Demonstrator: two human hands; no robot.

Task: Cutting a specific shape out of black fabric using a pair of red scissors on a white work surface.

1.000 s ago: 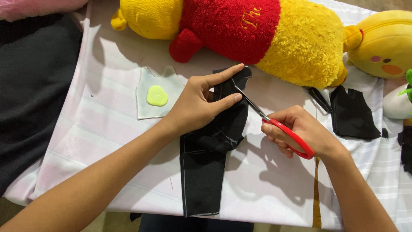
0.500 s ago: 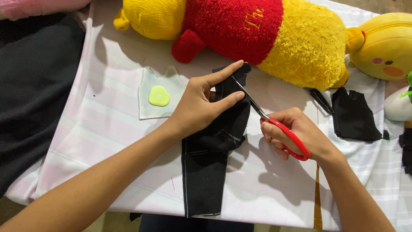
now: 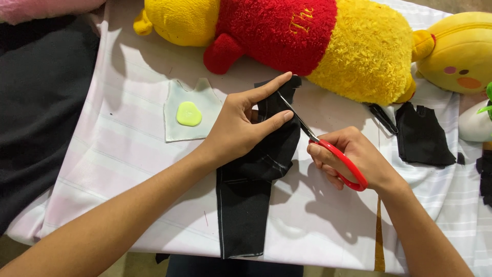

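While the left hand pins black cloth, scissors cut.
Right hand grips red handles; left fingers pinch the cloth's far edge near a plush.

We noted matt black cloth under the left hand; scissors in the right hand had glossy red plastic handles, metal blades.

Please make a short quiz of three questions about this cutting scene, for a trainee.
1. True or false: the right hand holds the red-handled scissors.
2. What does the left hand press down?
A. black fabric strip
B. plush toy
C. yellow-green chalk
3. On what does the chalk lie?

Key:
1. True
2. A
3. On a pale cut-out pattern piece
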